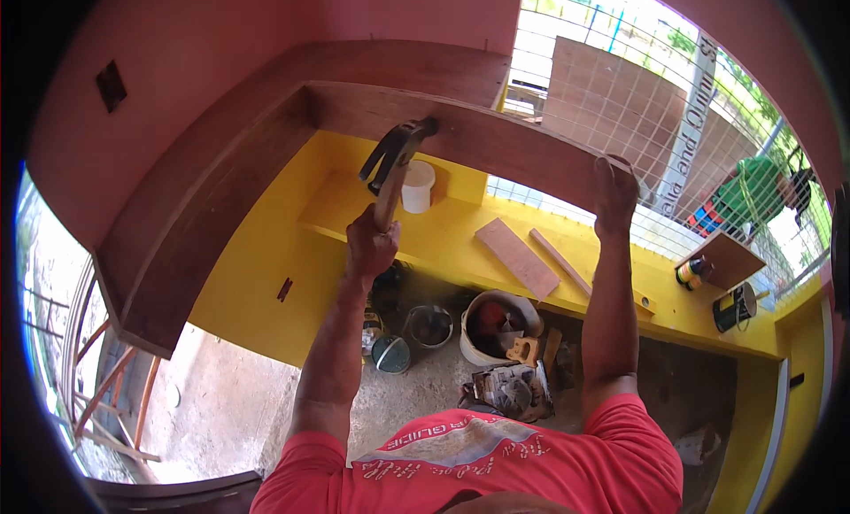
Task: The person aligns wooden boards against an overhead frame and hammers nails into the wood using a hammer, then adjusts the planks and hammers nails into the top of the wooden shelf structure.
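Observation:
My left hand (370, 245) is wrapped round the wooden handle of a claw hammer (395, 164). The hammer is raised, its dark head at or near the face of a long reddish-brown board (505, 142); whether it touches I cannot tell. Over at the board's right end, my right hand (614, 191) grips the top edge, fingers curled over it. On its left the board meets the inner corner of a brown wooden shelf frame (212, 182) fixed along the pink wall.
Below runs a yellow counter (443, 222) with a white tub (418, 186), loose wood strips (518, 257), a bottle (693, 272) and a can (737, 307). Buckets (502, 324) and tools crowd the floor. Beyond the wire mesh (602, 80) a person in green (748, 193) bends over.

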A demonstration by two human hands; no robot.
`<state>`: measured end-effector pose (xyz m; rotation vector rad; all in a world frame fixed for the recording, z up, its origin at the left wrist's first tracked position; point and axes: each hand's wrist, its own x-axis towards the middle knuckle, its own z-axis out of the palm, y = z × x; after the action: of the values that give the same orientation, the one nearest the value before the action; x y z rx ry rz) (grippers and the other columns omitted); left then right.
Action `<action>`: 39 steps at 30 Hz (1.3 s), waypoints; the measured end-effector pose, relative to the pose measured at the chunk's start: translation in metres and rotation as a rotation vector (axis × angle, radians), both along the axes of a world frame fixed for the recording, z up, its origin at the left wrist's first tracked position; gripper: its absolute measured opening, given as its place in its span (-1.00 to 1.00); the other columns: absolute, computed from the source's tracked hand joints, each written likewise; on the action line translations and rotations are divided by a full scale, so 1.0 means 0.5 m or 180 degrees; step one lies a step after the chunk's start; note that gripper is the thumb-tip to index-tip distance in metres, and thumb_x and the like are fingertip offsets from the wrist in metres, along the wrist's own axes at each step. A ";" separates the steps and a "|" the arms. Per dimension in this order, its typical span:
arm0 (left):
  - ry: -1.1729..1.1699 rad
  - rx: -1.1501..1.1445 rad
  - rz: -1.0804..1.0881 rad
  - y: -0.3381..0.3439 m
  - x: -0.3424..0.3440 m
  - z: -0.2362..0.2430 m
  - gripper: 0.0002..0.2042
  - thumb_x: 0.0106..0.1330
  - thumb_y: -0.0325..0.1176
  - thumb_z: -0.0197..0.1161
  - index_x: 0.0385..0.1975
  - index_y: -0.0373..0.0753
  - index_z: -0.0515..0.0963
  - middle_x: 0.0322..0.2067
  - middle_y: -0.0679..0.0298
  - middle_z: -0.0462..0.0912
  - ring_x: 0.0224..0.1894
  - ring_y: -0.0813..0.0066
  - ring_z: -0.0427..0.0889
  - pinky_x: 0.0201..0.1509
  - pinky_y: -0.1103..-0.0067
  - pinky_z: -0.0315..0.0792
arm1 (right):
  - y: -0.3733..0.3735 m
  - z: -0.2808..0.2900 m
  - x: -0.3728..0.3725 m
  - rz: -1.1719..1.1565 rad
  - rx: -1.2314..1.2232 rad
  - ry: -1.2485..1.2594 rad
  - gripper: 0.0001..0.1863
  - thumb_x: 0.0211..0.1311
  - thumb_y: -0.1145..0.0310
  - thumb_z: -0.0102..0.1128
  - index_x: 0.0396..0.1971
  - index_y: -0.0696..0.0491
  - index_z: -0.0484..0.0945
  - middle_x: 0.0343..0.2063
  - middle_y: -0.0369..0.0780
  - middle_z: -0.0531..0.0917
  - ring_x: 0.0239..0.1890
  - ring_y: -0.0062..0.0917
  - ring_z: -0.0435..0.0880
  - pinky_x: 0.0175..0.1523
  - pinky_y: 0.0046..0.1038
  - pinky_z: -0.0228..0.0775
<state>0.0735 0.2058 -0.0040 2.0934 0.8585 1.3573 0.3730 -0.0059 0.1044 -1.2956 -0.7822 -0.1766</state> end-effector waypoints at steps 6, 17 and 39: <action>-0.0194 -0.0567 -0.0145 -0.049 -0.043 0.020 -0.74 0.22 -0.28 0.36 -0.40 -0.30 0.43 -0.63 0.12 0.51 -0.59 0.28 0.52 -0.45 0.41 0.41 | -0.002 0.021 -0.015 -0.0438 -0.0573 -0.0073 -0.53 0.30 0.20 0.23 -0.77 0.09 0.38 -0.74 -0.45 0.26 -0.59 -0.74 0.12 -0.50 -0.47 -0.02; 0.0148 -0.0316 0.0828 0.082 -0.139 0.092 -0.69 0.42 -0.20 0.11 -0.15 -0.27 0.19 -0.46 -0.16 0.58 -0.27 -0.27 0.59 -0.34 0.12 0.45 | 0.019 0.032 -0.050 -0.1166 -0.0930 0.0067 -0.50 0.07 0.08 0.34 -0.64 0.29 0.51 -0.75 -0.31 0.40 -0.57 -0.64 0.26 -0.38 -0.38 0.24; 0.0907 -0.0108 0.0255 0.091 -0.182 0.178 -0.58 0.38 -0.33 0.13 0.05 -0.46 0.15 -0.16 -0.30 0.51 -0.09 -0.25 0.57 -0.06 0.11 0.50 | -0.010 0.035 -0.093 -0.1811 -0.1094 -0.0116 -0.52 0.09 -0.01 0.31 -0.49 0.21 0.68 -0.62 -0.17 0.65 -0.52 -0.50 0.58 -0.26 -0.36 0.41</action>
<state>-0.0175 0.2515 0.0852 2.2817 1.0822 1.0886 0.3265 -0.0108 0.1218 -1.8281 -0.4661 -0.5393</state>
